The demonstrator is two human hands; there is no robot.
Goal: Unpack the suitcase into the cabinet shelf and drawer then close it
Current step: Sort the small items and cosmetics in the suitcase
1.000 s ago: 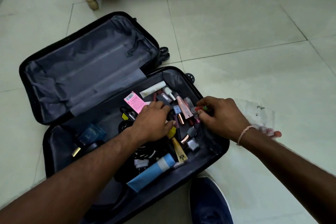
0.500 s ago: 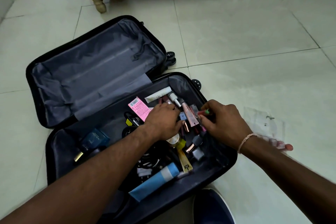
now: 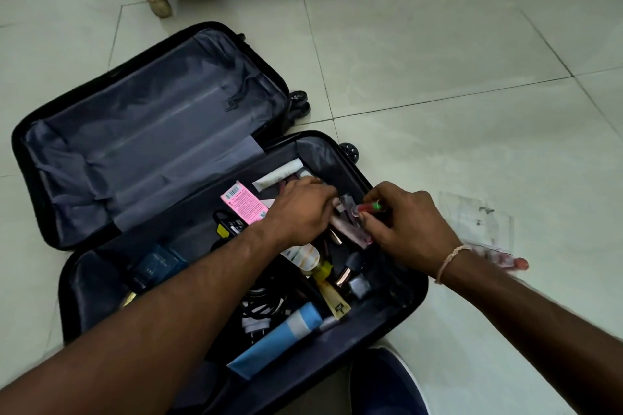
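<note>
Since the frame half a second before, the left hand has reached further into the far corner among the cosmetics, fingers curled around a small item I cannot identify, while the right hand still pinches a red-and-green tube. The black suitcase lies open on the floor beneath both hands, its near half cluttered with a pink packet left of the fingers and a blue tube nearer the person.

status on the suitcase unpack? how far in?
Early. Done: suitcase lies open on the floor, its lid half bare. In hand: both hands are in the packed half; the right hand pinches a small red tube, the left hand is gathering cosmetics beside it. Left: blue tube, pink box, cables and more remain inside; nothing shelved, suitcase not closed.
</note>
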